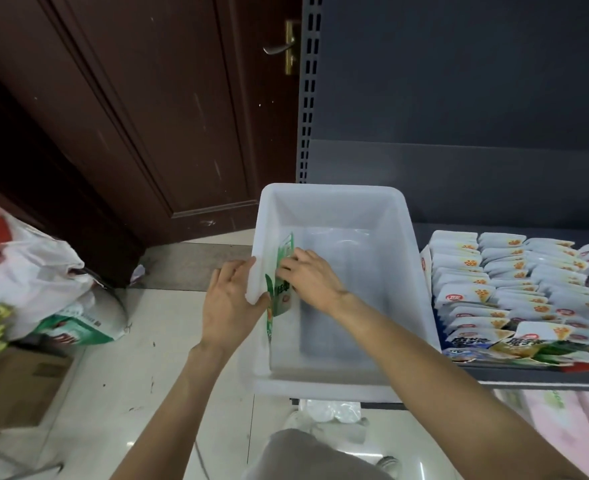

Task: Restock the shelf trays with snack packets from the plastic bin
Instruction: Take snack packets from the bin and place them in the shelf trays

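A translucent white plastic bin (pixel 341 209) sits at the left end of the shelf. Inside it, a green and white snack packet (pixel 283 299) stands on edge against the left wall. My left hand (pixel 230 299) grips the bin's left rim from outside, thumb over the edge. My right hand (pixel 308 275) reaches into the bin and pinches the packet near its top. The rest of the bin's floor shows no other packets. To the right, shelf trays (pixel 514 289) hold several rows of white snack packets lying overlapped.
A dark wooden door (pixel 147 116) stands behind the bin on the left. White plastic bags (pixel 33 271) and a cardboard box (pixel 12 386) lie on the tiled floor at left. The shelf's dark back panel (pixel 459 98) rises behind. Pink items (pixel 563 427) lie on a lower shelf.
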The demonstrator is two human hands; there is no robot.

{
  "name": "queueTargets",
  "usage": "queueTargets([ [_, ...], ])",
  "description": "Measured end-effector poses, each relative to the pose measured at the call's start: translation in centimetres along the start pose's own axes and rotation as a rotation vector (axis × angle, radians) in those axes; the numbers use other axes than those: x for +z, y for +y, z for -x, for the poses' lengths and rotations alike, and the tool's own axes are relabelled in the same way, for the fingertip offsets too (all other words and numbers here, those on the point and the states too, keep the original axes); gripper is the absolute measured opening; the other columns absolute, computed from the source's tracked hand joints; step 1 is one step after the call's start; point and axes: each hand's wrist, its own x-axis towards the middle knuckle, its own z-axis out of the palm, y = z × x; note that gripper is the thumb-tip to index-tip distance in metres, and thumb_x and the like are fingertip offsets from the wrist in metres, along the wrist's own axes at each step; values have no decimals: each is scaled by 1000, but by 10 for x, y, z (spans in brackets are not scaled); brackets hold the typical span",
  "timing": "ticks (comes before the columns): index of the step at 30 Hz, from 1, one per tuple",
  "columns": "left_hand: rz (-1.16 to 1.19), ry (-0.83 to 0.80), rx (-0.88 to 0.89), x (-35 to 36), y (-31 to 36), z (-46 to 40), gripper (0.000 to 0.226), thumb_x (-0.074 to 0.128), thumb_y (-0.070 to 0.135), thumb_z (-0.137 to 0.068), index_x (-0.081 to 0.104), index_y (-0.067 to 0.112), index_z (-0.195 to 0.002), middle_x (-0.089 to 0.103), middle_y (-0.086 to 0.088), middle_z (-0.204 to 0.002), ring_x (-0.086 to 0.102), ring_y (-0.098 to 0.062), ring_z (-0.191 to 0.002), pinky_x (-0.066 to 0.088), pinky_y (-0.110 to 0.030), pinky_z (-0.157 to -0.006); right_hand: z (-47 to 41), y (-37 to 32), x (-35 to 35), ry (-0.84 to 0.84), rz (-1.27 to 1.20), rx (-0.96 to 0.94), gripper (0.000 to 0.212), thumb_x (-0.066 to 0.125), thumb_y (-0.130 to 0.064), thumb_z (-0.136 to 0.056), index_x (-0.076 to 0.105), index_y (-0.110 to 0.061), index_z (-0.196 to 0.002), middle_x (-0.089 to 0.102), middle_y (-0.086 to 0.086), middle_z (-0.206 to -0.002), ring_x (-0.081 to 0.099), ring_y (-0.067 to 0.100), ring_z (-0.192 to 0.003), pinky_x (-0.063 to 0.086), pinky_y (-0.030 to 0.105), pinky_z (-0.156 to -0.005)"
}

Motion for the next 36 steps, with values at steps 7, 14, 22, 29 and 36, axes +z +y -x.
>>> queueTargets([
  [7, 84, 50, 18, -15, 16, -6, 58, 38, 56, -86, 57, 17, -125, 59, 2, -118, 47, -21, -109, 37, -27, -93, 29, 13, -51, 298, -166, 239, 4, 74, -20, -74, 70, -20, -76, 66, -6, -71, 59, 23, -73, 46, 28, -63],
  [14, 949, -470, -100, -33, 112, -5, 38, 58, 38, -80, 60, 24, -114, 70, 4, -106, 65, -11, -98, 52, -20, -81, 108, 3, -128, 339, -1384, 815, 12, 65, -11, -86, 68, -8, -97, 71, 10, -85, 62, 12, -71, 47, 21, -59],
  [22, 840, -685, 205, 9, 189, 20, 31, 77, 16, -75, 63, 29, -100, 72, 9, -93, 69, -11, -81, 55, -30, -73, 208, 6, -163, 653, -1358, 949, 24, 67, -19, -75, 67, -14, -99, 74, -5, -83, 59, 7, -58, 43, 19, -41],
  [29, 787, -670, 475, 54, 270, 72, 21, 68, 35, -80, 65, 36, -101, 68, 22, -85, 64, 3, -79, 47, -12, -72, 332, 20, -176, 916, -1274, 1017, 22, 83, -33, -65, 76, -25, -85, 75, -1, -86, 67, 11, -68, 51, 20, -51],
  [36, 4, -277, 744, 133, 321, 65, 49, 72, 48, -73, 60, 25, -114, 56, 2, -118, 45, -19, -112, 36, -34, -92, 436, 76, -187, 1042, -1103, 1153, 17, 58, -1, -88, 64, -16, -96, 74, -9, -83, 69, 7, -78, 55, 18, -70],
])
